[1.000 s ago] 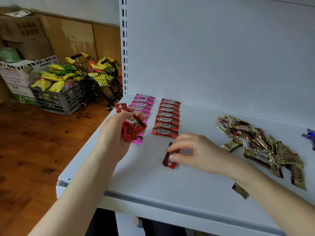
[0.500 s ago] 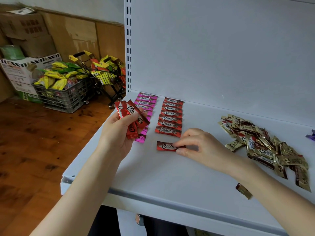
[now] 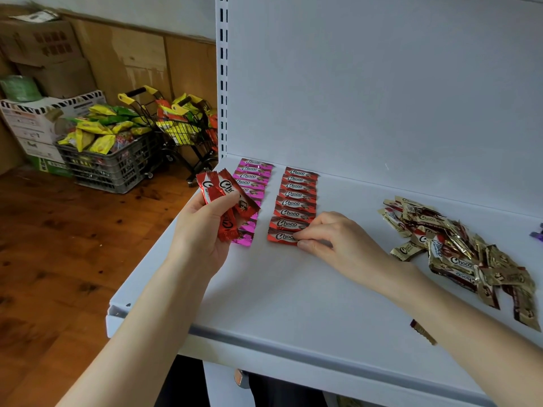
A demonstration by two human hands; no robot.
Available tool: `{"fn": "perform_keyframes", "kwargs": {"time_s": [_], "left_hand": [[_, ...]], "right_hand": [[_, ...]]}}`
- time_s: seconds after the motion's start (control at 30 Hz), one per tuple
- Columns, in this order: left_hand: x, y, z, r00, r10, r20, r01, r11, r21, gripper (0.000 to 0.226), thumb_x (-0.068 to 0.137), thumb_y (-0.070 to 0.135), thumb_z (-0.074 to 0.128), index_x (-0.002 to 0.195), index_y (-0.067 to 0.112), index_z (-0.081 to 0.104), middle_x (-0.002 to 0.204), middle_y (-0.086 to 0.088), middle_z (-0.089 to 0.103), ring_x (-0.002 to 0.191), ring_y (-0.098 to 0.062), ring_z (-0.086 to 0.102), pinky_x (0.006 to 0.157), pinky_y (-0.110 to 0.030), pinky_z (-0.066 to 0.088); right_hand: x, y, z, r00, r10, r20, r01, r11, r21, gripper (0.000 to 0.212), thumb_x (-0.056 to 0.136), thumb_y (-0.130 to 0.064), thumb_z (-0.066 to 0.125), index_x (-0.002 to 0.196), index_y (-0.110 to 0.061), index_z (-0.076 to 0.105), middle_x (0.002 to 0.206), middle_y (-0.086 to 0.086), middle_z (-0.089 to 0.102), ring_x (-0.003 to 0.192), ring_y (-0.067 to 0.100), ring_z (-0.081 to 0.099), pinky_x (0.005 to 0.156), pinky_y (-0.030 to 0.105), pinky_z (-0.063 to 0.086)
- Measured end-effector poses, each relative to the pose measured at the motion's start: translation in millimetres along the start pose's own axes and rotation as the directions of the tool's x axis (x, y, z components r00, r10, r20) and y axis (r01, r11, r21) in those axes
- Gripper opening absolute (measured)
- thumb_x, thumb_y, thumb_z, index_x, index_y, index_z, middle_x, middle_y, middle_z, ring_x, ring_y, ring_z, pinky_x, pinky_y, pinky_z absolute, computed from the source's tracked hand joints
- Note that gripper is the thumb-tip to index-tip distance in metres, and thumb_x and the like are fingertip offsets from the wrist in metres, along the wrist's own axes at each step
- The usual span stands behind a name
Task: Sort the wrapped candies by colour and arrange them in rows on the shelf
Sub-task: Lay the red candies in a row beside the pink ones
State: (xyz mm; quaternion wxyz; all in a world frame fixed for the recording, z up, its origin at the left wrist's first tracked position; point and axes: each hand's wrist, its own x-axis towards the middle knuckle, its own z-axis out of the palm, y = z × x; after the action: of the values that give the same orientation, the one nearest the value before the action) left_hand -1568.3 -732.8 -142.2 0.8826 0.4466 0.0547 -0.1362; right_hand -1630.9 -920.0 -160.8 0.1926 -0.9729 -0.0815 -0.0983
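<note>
On the white shelf (image 3: 293, 304) a pink candy row (image 3: 252, 174) runs along the left edge, with a red candy row (image 3: 296, 195) beside it. My right hand (image 3: 338, 242) pinches the right end of a red candy (image 3: 280, 237) lying flat at the near end of the red row. My left hand (image 3: 202, 230) hovers over the pink row's near end and grips a bunch of red candies (image 3: 226, 198), fanned upward. A loose pile of gold candies (image 3: 458, 248) lies at the right.
One gold candy (image 3: 423, 333) lies near the shelf's front edge by my right forearm. A purple wrapper (image 3: 537, 233) peeks in at the right border. On the wooden floor to the left stand a grey crate (image 3: 108, 171) of snack bags, small shopping carts (image 3: 182, 124) and cardboard boxes.
My right hand turned the red candy from upright to lying flat and slid it away from me to the near end of the red row. My left hand kept its bunch, shifting slightly.
</note>
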Motion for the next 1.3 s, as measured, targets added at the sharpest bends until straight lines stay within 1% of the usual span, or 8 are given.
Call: {"fn": "perform_keyframes", "kwargs": {"time_s": [0.13,0.27,0.4,0.47,0.7,0.93,1.17,1.3], "left_hand": [[-3,1,1,1.000,-0.003,-0.011,0.003,1.000,0.022,0.016,0.087,-0.005,0.055,0.094,0.009,0.058,0.096,-0.010,0.068,0.079,-0.019,0.070,0.064,-0.026,0.059],[-8,3,2,0.999,-0.023,0.021,0.022,0.999,0.039,0.013,0.083,-0.005,0.058,0.083,0.008,0.061,0.084,-0.008,0.071,0.074,-0.019,0.070,0.062,-0.025,0.057],[-16,-2,9,0.986,-0.085,0.141,0.071,0.992,0.104,0.010,0.079,-0.003,0.063,0.082,0.006,0.064,0.080,-0.010,0.071,0.067,-0.017,0.066,0.059,-0.022,0.057],[-22,-6,13,0.977,-0.118,0.177,0.093,0.985,0.144,0.008,0.076,-0.002,0.065,0.082,0.004,0.065,0.076,-0.010,0.069,0.063,-0.016,0.063,0.059,-0.023,0.057],[-32,-3,12,0.968,-0.119,0.220,0.066,0.970,0.234,0.007,0.084,0.010,0.062,0.082,0.008,0.068,0.081,-0.010,0.072,0.062,-0.015,0.067,0.058,-0.024,0.058],[-43,-2,11,0.959,-0.119,0.258,0.040,0.955,0.293,0.006,0.081,0.004,0.063,0.084,0.007,0.067,0.077,-0.011,0.073,0.061,-0.014,0.070,0.052,-0.023,0.055],[-51,1,2,0.961,-0.150,0.232,0.084,0.959,0.271,0.013,0.089,0.007,0.053,0.086,0.006,0.065,0.080,-0.013,0.073,0.064,-0.017,0.071,0.052,-0.026,0.057],[-51,3,-3,0.971,-0.122,0.206,0.057,0.954,0.295,0.010,0.088,0.008,0.056,0.088,0.005,0.065,0.077,-0.010,0.073,0.061,-0.015,0.070,0.048,-0.024,0.054]], "right_hand": [[0,0,1,1.000,0.000,-0.017,0.000,1.000,0.011,0.020,0.088,-0.022,0.060,0.105,-0.020,0.071,0.094,0.000,0.059,0.095,0.013,0.051,0.083,0.024,0.040],[0,-8,-7,0.983,0.087,-0.161,-0.052,0.976,0.211,0.017,0.087,-0.015,0.062,0.101,-0.013,0.071,0.084,-0.015,0.058,0.081,-0.001,0.056,0.071,0.006,0.037],[-3,-35,-20,0.975,0.176,-0.135,-0.062,0.802,0.594,0.011,0.085,-0.019,0.061,0.090,-0.028,0.063,0.084,-0.009,0.066,0.083,0.005,0.063,0.074,0.016,0.048],[-4,-45,-22,0.975,0.189,-0.120,-0.063,0.747,0.662,0.014,0.084,-0.015,0.062,0.085,-0.029,0.062,0.078,-0.007,0.067,0.078,0.007,0.065,0.074,0.020,0.050],[-12,-47,-35,0.954,0.298,-0.015,-0.194,0.658,0.728,0.013,0.087,-0.009,0.058,0.078,-0.017,0.062,0.058,-0.009,0.062,0.057,0.000,0.057,0.056,0.013,0.047],[-23,-46,-40,0.941,0.336,0.032,-0.215,0.526,0.823,0.009,0.089,-0.005,0.054,0.087,-0.009,0.062,0.068,0.001,0.067,0.059,0.009,0.059,0.056,0.019,0.046],[-28,-50,-35,0.961,0.272,-0.056,-0.131,0.620,0.773,0.014,0.088,-0.003,0.056,0.089,-0.016,0.062,0.062,-0.007,0.066,0.059,0.004,0.060,0.057,0.016,0.047],[-28,-51,-30,0.970,0.238,-0.058,-0.111,0.639,0.761,0.013,0.082,-0.004,0.063,0.088,-0.015,0.061,0.057,-0.008,0.063,0.056,0.000,0.056,0.055,0.013,0.044]]}}
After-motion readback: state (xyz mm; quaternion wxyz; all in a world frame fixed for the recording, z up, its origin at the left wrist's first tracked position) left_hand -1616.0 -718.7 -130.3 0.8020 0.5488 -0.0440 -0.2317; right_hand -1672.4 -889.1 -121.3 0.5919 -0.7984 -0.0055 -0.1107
